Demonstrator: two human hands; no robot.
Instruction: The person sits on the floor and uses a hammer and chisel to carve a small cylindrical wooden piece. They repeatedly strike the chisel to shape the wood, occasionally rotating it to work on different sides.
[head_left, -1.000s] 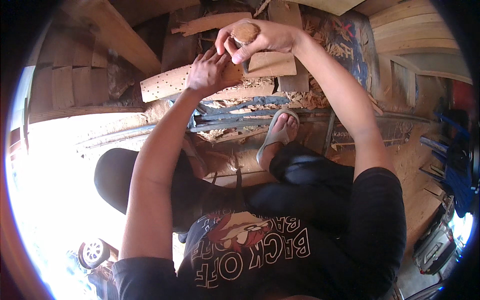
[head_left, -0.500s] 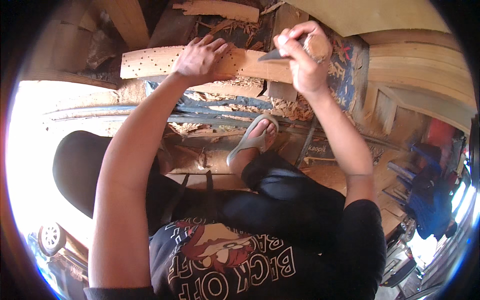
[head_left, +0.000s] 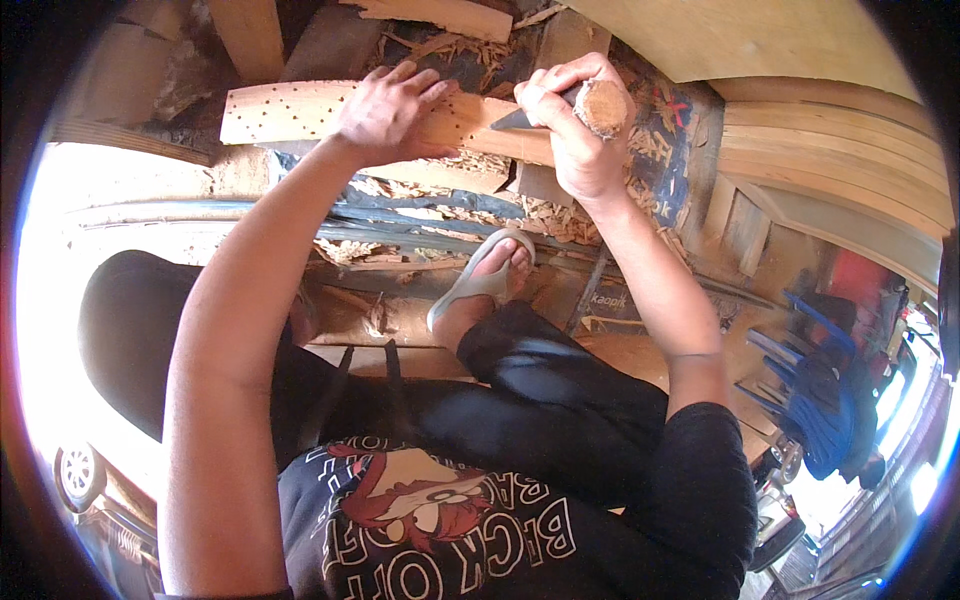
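Observation:
A pale wooden board [head_left: 285, 112], dotted with small dark marks, lies crosswise in front of me. My left hand [head_left: 390, 115] rests flat over its middle, fingers spread toward the far edge and thumb along the near side. In my right hand [head_left: 580, 130] is a pointed dark-bladed tool [head_left: 513, 120] with a thick round wooden handle [head_left: 603, 108], its butt facing up. The fingers wrap around the handle. The blade's tip points left and appears at the board's surface, right of my left hand; whether it touches I cannot tell.
Wood shavings [head_left: 560, 220] and offcuts lie around the board. Another wood piece [head_left: 440, 15] is beyond it. Stacked planks [head_left: 820, 150] stand at the right, near blue chairs [head_left: 810, 400]. My sandalled foot [head_left: 490, 270] is close to the board's near side.
My right hand has come down and slightly nearer to me, bringing the tool's tip lower over the board. My left hand stays on the board. The whole view has shifted a little.

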